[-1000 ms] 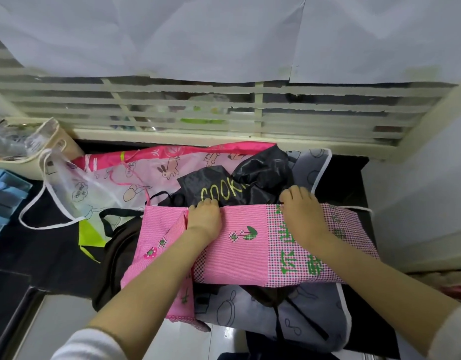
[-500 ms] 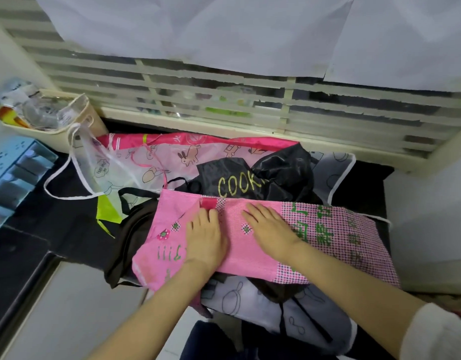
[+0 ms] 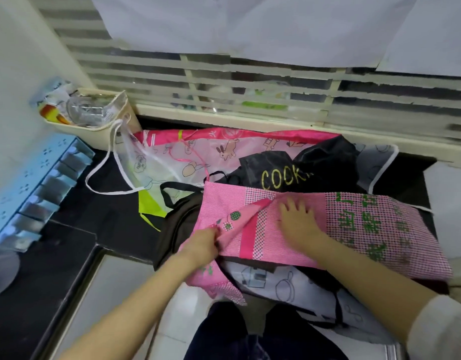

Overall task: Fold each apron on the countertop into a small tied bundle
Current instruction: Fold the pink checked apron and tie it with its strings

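Pink apron [image 3: 367, 229] being folded atop pile of other aprons [image 3: 289, 175], at table [image 3: 107, 216] front edge, part overhanging. Flap being pinched in left hand [image 3: 203, 242] grip. Right hand [image 3: 297, 219] being pressed flat, fingers spread. Risk: loose pile being dragged, apron sliding off edge, fold skewing.

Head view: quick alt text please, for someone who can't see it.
A person's left hand pinches a folded corner of a pink checked apron while the right hand lies flat on its middle. It tops a heap of other aprons, including a black apron lettered COOK, on a dark countertop below a slatted window.
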The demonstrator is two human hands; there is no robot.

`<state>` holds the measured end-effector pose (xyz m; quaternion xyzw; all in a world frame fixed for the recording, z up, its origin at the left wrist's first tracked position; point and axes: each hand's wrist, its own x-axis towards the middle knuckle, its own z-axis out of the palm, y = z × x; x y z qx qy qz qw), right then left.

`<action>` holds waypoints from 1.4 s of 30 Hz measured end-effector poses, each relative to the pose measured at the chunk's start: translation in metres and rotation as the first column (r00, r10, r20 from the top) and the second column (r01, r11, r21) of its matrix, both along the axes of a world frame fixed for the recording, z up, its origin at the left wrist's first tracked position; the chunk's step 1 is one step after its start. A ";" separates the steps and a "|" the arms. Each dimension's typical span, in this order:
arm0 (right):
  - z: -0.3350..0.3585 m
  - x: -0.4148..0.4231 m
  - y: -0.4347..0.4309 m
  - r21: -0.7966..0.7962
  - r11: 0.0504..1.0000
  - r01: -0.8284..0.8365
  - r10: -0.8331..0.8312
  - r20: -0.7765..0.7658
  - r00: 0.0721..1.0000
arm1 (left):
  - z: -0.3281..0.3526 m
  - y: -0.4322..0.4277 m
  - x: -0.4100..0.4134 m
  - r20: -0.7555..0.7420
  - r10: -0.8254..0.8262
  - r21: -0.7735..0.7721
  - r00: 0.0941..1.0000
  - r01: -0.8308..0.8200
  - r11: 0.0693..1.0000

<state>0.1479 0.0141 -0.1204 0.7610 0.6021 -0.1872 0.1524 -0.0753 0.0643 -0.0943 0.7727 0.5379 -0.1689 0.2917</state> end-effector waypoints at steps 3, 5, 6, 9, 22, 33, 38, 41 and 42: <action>0.005 -0.008 0.002 0.000 0.999 0.042 -0.042 0.040 0.998 | 0.033 0.044 -0.015 -0.014 -0.083 -0.007 0.996 0.083 0.997; 0.009 -0.011 0.004 0.004 0.998 0.061 -0.061 0.040 0.997 | 0.051 0.073 -0.020 -0.088 -0.155 0.004 0.984 0.156 0.988; 0.010 -0.012 0.005 0.004 0.997 0.072 -0.072 0.035 0.997 | 0.057 0.086 -0.022 -0.130 -0.180 0.015 0.975 0.183 0.983; 0.013 -0.014 0.009 0.011 0.995 0.103 -0.103 0.025 0.994 | 0.069 0.117 -0.022 -0.232 -0.178 0.142 0.956 0.214 0.966; 0.025 -0.069 0.039 0.224 0.950 -0.217 0.252 -0.145 0.957 | 0.021 0.120 -0.023 0.051 -0.059 0.361 0.997 0.037 0.932; 0.002 -0.112 0.067 -0.038 0.999 -0.025 0.015 -0.251 0.968 | -0.020 0.037 -0.064 0.033 -0.030 0.324 0.999 0.018 0.946; -0.006 -0.117 0.071 -0.082 0.996 0.025 -0.046 -0.261 0.964 | 0.001 0.062 -0.091 0.366 0.171 0.140 0.915 -0.236 0.962; -0.009 -0.117 0.078 -0.121 0.991 0.049 -0.077 -0.242 0.967 | 0.022 0.093 -0.116 0.396 0.338 0.059 0.854 -0.391 0.918; -0.010 -0.118 0.081 -0.135 0.990 0.041 -0.071 -0.223 0.972 | 0.029 0.104 -0.124 0.384 0.369 0.054 0.847 -0.419 0.906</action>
